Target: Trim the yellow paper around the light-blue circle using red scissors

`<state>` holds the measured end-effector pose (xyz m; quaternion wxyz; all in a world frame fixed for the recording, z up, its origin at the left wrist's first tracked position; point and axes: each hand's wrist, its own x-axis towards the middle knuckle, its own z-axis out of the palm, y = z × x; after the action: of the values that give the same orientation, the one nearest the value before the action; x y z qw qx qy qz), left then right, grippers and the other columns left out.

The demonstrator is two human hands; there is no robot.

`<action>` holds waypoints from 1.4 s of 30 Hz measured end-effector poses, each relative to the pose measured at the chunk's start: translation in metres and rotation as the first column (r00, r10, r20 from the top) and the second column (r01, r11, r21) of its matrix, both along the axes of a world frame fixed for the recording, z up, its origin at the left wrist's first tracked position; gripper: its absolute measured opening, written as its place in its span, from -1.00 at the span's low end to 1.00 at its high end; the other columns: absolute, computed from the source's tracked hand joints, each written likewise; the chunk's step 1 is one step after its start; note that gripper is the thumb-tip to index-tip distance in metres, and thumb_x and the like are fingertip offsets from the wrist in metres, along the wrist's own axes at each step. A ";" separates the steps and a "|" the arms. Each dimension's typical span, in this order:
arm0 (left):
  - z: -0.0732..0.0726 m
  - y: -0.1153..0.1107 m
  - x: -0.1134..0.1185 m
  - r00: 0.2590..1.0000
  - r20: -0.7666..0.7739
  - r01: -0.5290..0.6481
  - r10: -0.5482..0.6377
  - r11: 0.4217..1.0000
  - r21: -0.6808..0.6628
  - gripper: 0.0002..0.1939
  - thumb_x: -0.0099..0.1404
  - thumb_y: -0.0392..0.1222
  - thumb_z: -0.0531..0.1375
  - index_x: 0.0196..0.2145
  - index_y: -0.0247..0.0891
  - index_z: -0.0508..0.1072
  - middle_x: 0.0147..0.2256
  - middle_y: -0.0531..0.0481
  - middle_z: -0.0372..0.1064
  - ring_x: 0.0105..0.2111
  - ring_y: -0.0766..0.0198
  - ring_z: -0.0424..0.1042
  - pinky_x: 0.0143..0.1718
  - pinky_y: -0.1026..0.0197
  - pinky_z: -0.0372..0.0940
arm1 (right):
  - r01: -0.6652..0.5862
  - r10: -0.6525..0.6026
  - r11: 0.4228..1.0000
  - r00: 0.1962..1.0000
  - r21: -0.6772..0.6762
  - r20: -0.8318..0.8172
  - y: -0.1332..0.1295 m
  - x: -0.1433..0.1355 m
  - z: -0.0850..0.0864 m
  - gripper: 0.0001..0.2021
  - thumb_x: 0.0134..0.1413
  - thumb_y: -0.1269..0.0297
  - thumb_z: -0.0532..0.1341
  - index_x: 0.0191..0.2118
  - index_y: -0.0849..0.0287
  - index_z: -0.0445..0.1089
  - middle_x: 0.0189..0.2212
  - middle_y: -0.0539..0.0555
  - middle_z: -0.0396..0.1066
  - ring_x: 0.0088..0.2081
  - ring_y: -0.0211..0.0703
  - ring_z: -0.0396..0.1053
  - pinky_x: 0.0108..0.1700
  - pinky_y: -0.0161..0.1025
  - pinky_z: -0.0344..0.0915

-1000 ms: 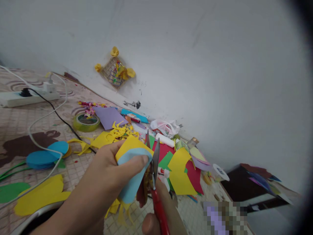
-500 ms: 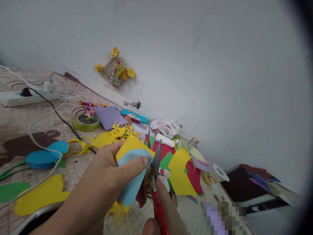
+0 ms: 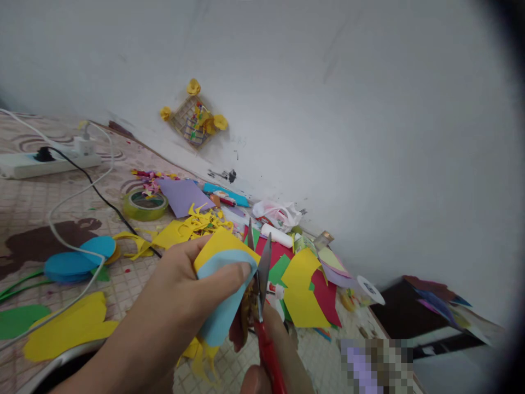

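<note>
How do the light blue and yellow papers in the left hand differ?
Layering: the light blue paper lies in front, under the thumb; the yellow paper is behind it.
Outline: the light blue paper's top edge is curved; the yellow paper's upper part is angular.
Shared: the left hand holds both.

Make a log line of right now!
left hand: holds blue paper over yellow paper | right hand: holds red-handled scissors | blades: open at paper edge | tape roll: on table
</note>
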<state>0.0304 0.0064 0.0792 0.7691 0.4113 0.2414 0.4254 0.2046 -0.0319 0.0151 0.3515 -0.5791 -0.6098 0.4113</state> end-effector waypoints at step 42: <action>-0.012 0.011 -0.010 0.939 -0.339 0.002 0.052 0.988 0.157 -0.74 0.05 0.04 0.41 -0.37 -0.16 0.60 -0.53 0.02 0.61 -0.58 0.07 0.60 -0.62 0.20 0.46 | -0.074 0.071 0.996 0.996 0.048 0.058 -0.046 0.043 0.010 -0.01 -0.18 -0.65 0.23 0.15 0.10 0.50 -0.17 0.19 0.48 -0.26 0.03 0.42 -0.15 -0.11 0.41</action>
<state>0.0206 0.0173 0.0672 0.6757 0.5343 0.3428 0.3747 0.2478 -0.0778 0.0246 0.3334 -0.5588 -0.6503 0.3920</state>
